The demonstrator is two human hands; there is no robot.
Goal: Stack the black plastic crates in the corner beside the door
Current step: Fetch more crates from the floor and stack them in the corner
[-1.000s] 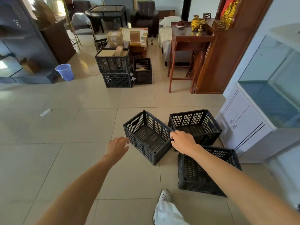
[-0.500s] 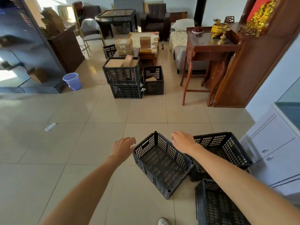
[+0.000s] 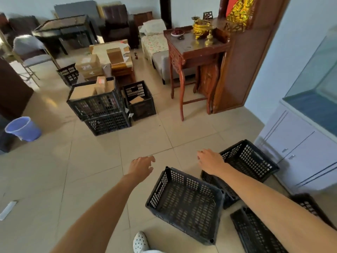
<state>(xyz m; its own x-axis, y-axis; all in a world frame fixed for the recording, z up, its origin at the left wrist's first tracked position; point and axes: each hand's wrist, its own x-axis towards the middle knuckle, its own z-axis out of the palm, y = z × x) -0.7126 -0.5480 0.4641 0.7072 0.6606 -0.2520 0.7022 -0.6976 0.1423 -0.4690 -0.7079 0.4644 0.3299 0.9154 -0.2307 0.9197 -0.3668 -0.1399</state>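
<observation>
A: Both hands have come off the nearest black perforated plastic crate [image 3: 186, 201] since the earlier frame; it sits empty on the beige tiled floor [image 3: 102, 157].

B: Pose?

A: Left hand [image 3: 141, 166] palm down, arm outstretched, fingers loosely spread, holding nothing. Right hand [image 3: 211, 161] likewise, hovering over the second black crate [image 3: 246, 161] beside the white cabinet [image 3: 300, 154]. Third black crate [image 3: 255, 232] lies under the right forearm.

My arms are bare to the frame edge, no sleeves or jewellery. My white perforated clog shoe [image 3: 140, 241] shows below, beside a white trouser hem [image 3: 152, 251].
</observation>
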